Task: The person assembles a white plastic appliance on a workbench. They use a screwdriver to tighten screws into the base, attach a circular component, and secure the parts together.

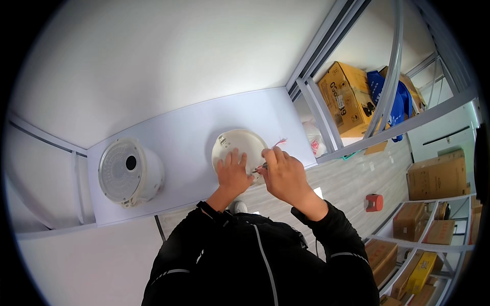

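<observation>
A round, shallow, cream-white plastic cover (236, 137) lies on the white tabletop in front of me, its hollow side up. My left hand (234, 176) rests inside it, fingers spread and pressing on its surface. At the cover's right side, my right hand (282, 176) is closed around a slim tool (261, 167) with red and dark parts, which looks like a small screwdriver. Its thin tip points left, close to my left thumb. Thin reddish wires (280, 142) stick out beyond the cover's right rim, above my right hand. My fingers hide most of the tool.
A white cylindrical appliance housing (121, 171) with a dark oval opening stands on the table (186, 148) to the left. Grey metal framing borders the table. At right are a yellow-brown carton (347, 99), a blue bag (390, 99), a red stool (374, 202) and shelves with boxes.
</observation>
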`<state>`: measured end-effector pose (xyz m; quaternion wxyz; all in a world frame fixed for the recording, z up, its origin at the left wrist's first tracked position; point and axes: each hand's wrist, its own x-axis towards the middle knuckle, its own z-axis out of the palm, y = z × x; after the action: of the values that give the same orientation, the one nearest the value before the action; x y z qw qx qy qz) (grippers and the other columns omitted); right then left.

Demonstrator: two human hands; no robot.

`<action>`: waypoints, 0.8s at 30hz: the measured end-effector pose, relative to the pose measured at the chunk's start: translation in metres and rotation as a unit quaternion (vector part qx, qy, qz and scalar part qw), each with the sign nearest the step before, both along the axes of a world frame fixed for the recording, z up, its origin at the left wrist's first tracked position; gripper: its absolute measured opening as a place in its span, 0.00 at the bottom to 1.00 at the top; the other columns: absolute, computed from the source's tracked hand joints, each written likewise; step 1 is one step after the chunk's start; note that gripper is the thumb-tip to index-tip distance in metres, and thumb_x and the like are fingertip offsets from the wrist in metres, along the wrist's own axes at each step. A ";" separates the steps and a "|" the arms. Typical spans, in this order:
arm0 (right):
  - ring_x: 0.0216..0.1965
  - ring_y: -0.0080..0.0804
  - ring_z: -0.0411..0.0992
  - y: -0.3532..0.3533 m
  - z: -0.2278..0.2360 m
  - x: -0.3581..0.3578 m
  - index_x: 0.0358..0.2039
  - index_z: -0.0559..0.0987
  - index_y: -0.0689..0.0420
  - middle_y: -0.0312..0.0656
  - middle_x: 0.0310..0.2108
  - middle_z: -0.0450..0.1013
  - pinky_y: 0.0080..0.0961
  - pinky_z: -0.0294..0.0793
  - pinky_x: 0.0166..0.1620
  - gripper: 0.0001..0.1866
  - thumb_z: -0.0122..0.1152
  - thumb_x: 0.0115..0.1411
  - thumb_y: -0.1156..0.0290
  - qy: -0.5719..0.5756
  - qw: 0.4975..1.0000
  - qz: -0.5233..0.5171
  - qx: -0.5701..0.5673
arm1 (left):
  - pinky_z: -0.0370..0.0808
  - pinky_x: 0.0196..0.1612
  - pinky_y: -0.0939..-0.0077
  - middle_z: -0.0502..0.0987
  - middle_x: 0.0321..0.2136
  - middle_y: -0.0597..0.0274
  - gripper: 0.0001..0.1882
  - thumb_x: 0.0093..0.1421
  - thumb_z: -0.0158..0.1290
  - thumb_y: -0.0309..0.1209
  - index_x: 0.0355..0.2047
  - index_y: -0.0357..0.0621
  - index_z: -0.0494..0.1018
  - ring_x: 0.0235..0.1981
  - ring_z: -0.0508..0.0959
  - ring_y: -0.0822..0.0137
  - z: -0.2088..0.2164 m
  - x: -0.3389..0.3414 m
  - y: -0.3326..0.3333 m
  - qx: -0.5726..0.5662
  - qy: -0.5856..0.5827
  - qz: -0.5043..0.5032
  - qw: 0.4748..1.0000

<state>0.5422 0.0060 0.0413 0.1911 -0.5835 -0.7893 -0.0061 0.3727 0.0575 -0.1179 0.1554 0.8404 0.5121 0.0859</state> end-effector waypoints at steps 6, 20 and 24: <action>0.29 0.45 0.79 0.001 0.011 -0.006 0.52 0.72 0.60 0.46 0.33 0.75 0.36 0.75 0.28 0.28 0.78 0.58 0.64 -0.086 0.981 -0.108 -0.134 | 0.59 0.69 0.37 0.62 0.75 0.50 0.46 0.53 0.70 0.51 0.71 0.47 0.72 0.74 0.61 0.51 -0.007 0.000 0.002 0.014 -0.014 0.004 1.000; 0.35 0.48 0.81 0.012 0.021 -0.011 0.53 0.71 0.60 0.50 0.42 0.75 0.38 0.77 0.30 0.29 0.78 0.59 0.61 -0.054 0.976 -0.100 -0.186 | 0.61 0.67 0.43 0.66 0.72 0.50 0.46 0.51 0.69 0.53 0.69 0.49 0.75 0.71 0.65 0.53 -0.005 0.001 0.005 0.033 0.003 0.002 0.999; 0.29 0.43 0.80 0.008 0.011 0.001 0.51 0.72 0.59 0.45 0.34 0.75 0.34 0.77 0.28 0.29 0.77 0.59 0.57 0.013 0.998 0.057 0.010 | 0.61 0.67 0.42 0.67 0.72 0.50 0.46 0.50 0.69 0.53 0.68 0.48 0.75 0.71 0.65 0.53 -0.004 0.003 0.004 0.032 -0.001 0.008 0.999</action>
<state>0.5436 0.0143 0.0518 0.2077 -0.5352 -0.8188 0.0043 0.3757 0.0619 -0.1220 0.1285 0.8406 0.5158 0.1041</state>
